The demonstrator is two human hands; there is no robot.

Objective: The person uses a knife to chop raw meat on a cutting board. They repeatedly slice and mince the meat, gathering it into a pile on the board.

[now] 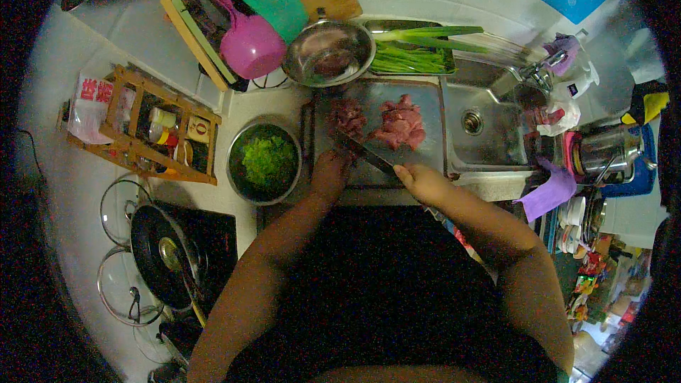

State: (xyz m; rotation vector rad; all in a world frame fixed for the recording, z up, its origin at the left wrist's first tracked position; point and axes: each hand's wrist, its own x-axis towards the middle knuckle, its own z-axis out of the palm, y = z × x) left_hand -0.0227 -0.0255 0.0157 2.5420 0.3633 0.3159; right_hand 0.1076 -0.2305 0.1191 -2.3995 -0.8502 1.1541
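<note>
My right hand (pixel 423 182) grips the handle of a kitchen knife (pixel 371 156), its dark blade slanting up and left across a grey cutting board (pixel 433 146). The blade tip lies at the lower edge of a pile of cut raw meat (pixel 347 114) on the board's left half. Low on the left side, close to the blade, is my left hand (pixel 331 166); its fingers are dim, and whether they pinch a piece of meat is unclear. Larger pink raw meat pieces (pixel 403 123) lie on the board's right half, apart from the knife.
A metal bowl of chopped greens (pixel 268 162) stands left of the board. Behind it are a steel bowl (pixel 330 56) and a tray of green vegetables (pixel 412 58). The sink (pixel 492 143) adjoins on the right. A wok (pixel 165 260) and wooden spice rack (pixel 159 122) are left.
</note>
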